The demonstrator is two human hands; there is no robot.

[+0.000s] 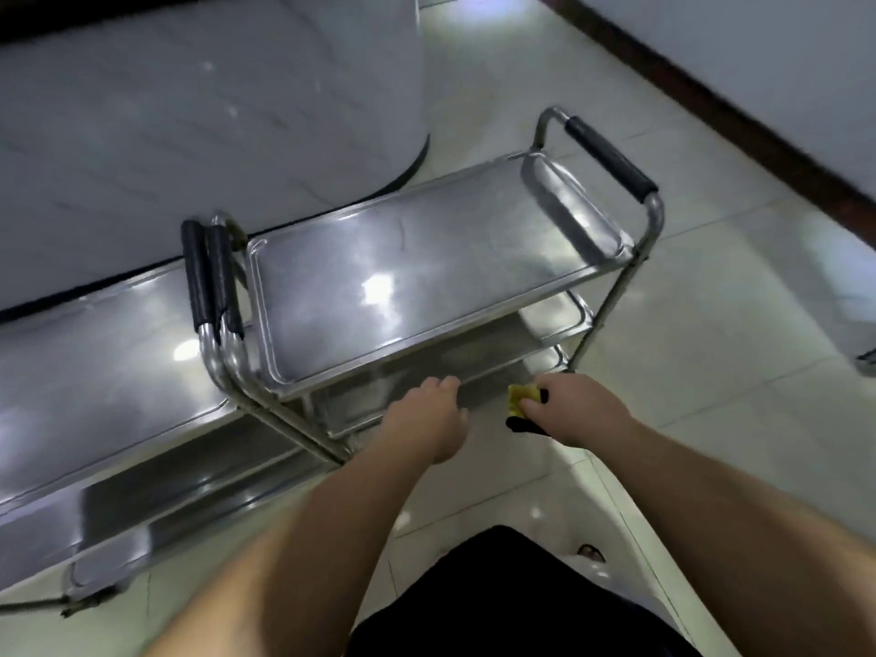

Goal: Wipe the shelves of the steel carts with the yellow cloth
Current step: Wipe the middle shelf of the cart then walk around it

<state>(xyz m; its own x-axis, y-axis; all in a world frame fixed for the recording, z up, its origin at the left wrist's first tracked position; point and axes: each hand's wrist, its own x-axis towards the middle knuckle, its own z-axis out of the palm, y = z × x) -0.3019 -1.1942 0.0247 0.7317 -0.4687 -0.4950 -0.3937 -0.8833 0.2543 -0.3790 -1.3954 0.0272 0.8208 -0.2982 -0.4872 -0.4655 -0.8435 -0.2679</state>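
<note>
Two steel carts stand side by side below me. The right cart has a shiny top shelf and lower shelves beneath it, with black-gripped handles at both ends. The left cart fills the left side. My right hand is shut on a small yellow cloth at the near right corner of the right cart's lower shelves. My left hand rests with curled fingers on the near edge of a lower shelf, holding nothing that I can see.
A large white rounded unit stands behind the carts. Pale floor tiles stretch to the right, up to a dark skirting board along a wall. My dark-clothed legs are at the bottom.
</note>
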